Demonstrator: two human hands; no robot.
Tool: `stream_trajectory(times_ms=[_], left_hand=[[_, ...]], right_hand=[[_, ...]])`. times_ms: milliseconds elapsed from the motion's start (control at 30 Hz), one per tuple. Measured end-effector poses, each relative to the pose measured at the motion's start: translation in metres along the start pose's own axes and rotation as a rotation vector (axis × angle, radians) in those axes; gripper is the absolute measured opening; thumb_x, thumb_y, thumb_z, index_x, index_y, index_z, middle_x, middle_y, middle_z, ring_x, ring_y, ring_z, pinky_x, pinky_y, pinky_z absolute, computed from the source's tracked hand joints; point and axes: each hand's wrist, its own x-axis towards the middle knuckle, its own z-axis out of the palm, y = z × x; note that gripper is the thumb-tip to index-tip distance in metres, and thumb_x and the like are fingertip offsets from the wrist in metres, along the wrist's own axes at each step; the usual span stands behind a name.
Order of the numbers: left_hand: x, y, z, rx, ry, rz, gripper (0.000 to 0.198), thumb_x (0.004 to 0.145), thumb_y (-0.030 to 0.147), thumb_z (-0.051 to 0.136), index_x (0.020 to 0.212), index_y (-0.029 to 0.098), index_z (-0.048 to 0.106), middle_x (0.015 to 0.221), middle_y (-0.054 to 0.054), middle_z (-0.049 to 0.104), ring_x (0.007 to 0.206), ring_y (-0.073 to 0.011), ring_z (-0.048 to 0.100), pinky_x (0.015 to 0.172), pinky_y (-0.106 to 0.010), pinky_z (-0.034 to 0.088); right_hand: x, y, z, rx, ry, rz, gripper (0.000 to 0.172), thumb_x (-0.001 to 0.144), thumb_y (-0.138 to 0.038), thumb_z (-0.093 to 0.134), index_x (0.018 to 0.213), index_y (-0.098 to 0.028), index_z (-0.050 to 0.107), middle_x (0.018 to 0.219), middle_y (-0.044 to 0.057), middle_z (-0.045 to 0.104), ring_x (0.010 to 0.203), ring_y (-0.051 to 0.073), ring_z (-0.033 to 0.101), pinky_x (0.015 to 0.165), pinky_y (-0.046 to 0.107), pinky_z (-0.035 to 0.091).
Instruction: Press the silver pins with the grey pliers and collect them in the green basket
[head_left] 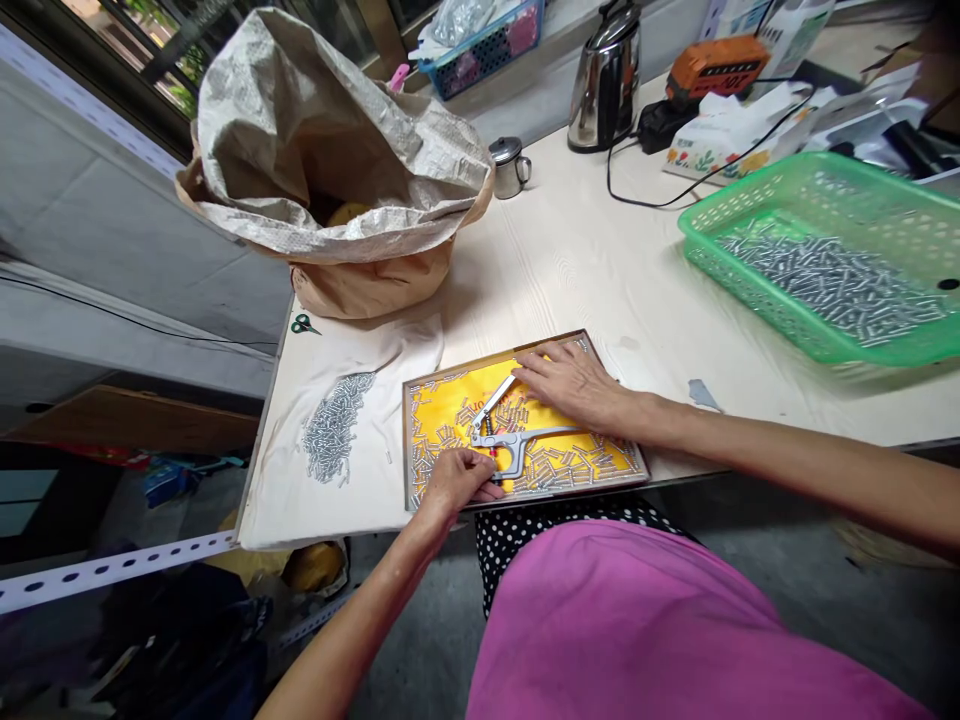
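Observation:
A shallow tray [637,462] with a yellow base lies at the table's front edge, with many small metal pins scattered in it. Resting over the tray is a grey metal hand press [517,440], with a curved frame, a spring and a raised lever. My left hand [454,482] is at the press's jaw, thumb and fingers pinched together; what they hold is too small to make out. Palm down, my right hand [570,385] reaches over the tray with its fingers stretched out, the fingertips at the lever's raised end.
A pile of pins [335,428] lies on cloth at the left, near small scissors [304,324]. Behind stands a large open woven sack [375,275]. A metal mug [510,167], a kettle [604,85] and a green basket [810,335] of metal pieces stand farther off.

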Motion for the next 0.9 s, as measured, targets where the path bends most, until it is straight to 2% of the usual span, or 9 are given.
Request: stream_trajectory(times_ms=[167,233,367,500,600,900], left_hand=[[0.002,-0.006,-0.001,0.008,0.011,0.027,0.017,0.078,0.023,0.075,0.071,0.012,0.064,0.050,-0.005,0.068,0.044,-0.0137,0.065,0.050,-0.021,0.052],[0.001,-0.005,-0.001,0.005,0.016,0.023,0.015,0.080,0.021,0.073,0.072,0.012,0.063,0.050,-0.005,0.068,0.044,-0.0134,0.065,0.050,-0.020,0.052],[0.000,-0.003,0.000,0.002,0.022,0.012,0.016,0.078,0.020,0.075,0.072,0.012,0.063,0.048,-0.004,0.066,0.044,-0.0141,0.066,0.049,-0.020,0.052],[-0.001,-0.002,0.001,0.003,0.025,0.009,0.015,0.080,0.018,0.073,0.071,0.013,0.062,0.047,-0.003,0.066,0.044,-0.0139,0.066,0.049,-0.020,0.052],[0.000,-0.005,0.000,-0.002,0.021,0.022,0.014,0.081,0.019,0.072,0.072,0.013,0.063,0.048,-0.003,0.067,0.045,-0.0134,0.066,0.049,-0.019,0.052],[0.002,-0.011,-0.001,-0.008,0.029,0.044,0.014,0.081,0.020,0.072,0.072,0.013,0.064,0.049,-0.003,0.068,0.045,-0.0132,0.066,0.050,-0.019,0.053]], right_hand=[[0.009,0.012,-0.001,0.003,-0.072,-0.116,0.075,0.079,-0.066,0.062,0.132,-0.014,0.052,0.124,0.019,0.060,0.118,0.037,0.046,0.095,0.052,0.033],[0.005,0.010,0.000,-0.001,-0.105,-0.147,0.083,0.076,-0.068,0.063,0.138,-0.014,0.048,0.128,0.020,0.057,0.122,0.039,0.044,0.097,0.056,0.031],[0.000,0.006,-0.003,-0.009,-0.154,-0.171,0.084,0.074,-0.064,0.066,0.142,-0.018,0.045,0.124,0.018,0.059,0.118,0.037,0.046,0.099,0.058,0.030],[-0.001,0.003,-0.008,0.028,-0.137,-0.156,0.084,0.071,-0.059,0.071,0.141,-0.022,0.047,0.110,0.013,0.063,0.106,0.032,0.051,0.097,0.054,0.032],[-0.004,0.000,-0.010,0.023,-0.136,-0.150,0.085,0.068,-0.056,0.074,0.141,-0.021,0.047,0.110,0.013,0.062,0.102,0.031,0.052,0.096,0.053,0.032],[-0.012,-0.007,-0.025,0.068,-0.130,-0.113,0.074,0.079,-0.047,0.065,0.144,-0.019,0.041,0.112,0.012,0.061,0.102,0.029,0.050,0.096,0.048,0.028]])
